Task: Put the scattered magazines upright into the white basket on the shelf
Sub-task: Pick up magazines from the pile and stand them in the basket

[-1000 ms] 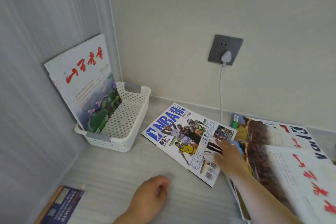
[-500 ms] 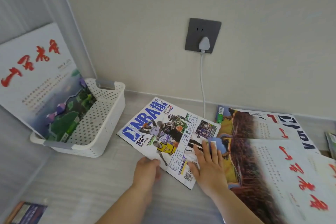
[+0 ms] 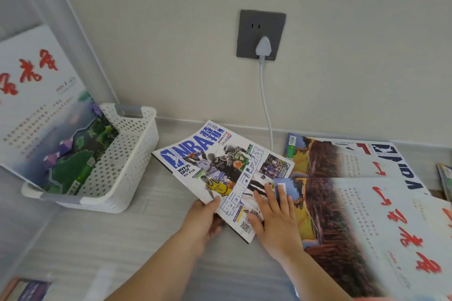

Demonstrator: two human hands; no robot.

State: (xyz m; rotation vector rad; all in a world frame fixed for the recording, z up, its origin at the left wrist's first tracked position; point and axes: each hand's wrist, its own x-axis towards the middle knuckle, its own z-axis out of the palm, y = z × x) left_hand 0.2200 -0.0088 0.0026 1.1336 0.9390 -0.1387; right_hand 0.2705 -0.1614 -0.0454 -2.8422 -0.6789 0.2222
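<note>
**Both hands on the NBA magazine, basket to the left**

The NBA magazine (image 3: 220, 168) lies face up on the pale shelf (image 3: 146, 239), turned at an angle, between the white basket (image 3: 132, 168) and a spread of other magazines. Its near left edge is pinched by the left hand (image 3: 203, 220), with the thumb on top of the cover and the fingers curled beneath. That edge looks slightly raised, with a dark shadow under it. The right hand (image 3: 274, 220) rests flat on the near right part of the cover, its fingers straight and a little spread. The fingertips reach the corner of the neighbouring magazine.

The perforated basket stands near the magazine's left corner but does not touch it. It already holds one white-covered magazine (image 3: 44, 114) with red characters and a green landscape, which stands upright and leans back toward the left side panel.

To the right, a landscape-covered magazine (image 3: 367, 222) with red characters lies flat, and its corner overlaps the NBA magazine's right edge. A similar one (image 3: 342, 161) lies behind it. Blue letters of a further cover (image 3: 411, 173) show from beneath them — the rest of that cover is hidden.

On the wall above, a white plug (image 3: 263, 47) sits in a grey socket (image 3: 260, 24). Its cable (image 3: 265, 105) drops to the shelf just behind the NBA magazine. The corner of a dark booklet (image 3: 24, 291) shows at the bottom left.
</note>
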